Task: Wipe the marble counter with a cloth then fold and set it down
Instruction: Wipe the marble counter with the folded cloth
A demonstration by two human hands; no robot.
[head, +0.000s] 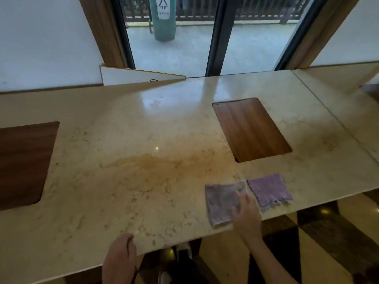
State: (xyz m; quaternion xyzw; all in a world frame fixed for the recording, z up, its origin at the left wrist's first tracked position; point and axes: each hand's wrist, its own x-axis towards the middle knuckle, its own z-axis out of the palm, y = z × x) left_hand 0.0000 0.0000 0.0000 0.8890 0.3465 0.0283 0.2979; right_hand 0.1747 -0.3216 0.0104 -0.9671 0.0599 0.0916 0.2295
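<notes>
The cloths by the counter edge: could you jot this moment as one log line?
right hand: rests on greyish cloth | purple cloth: beside it, untouched | left hand: at marble counter edge

Room behind a counter, glass doors onto a terrace

White walls (47, 37) either side of wood-trimmed door frame (98, 31); dark-framed glass doors (221, 35) show a pale paved terrace (184, 50), a dark railing (256, 13) and a green bin (163, 19) with a white label. White board (131, 75) leans at the left by the doors. Glossy floor (320, 232) lower right, dark and tan patches, small light glints. Daylight from doors
</notes>
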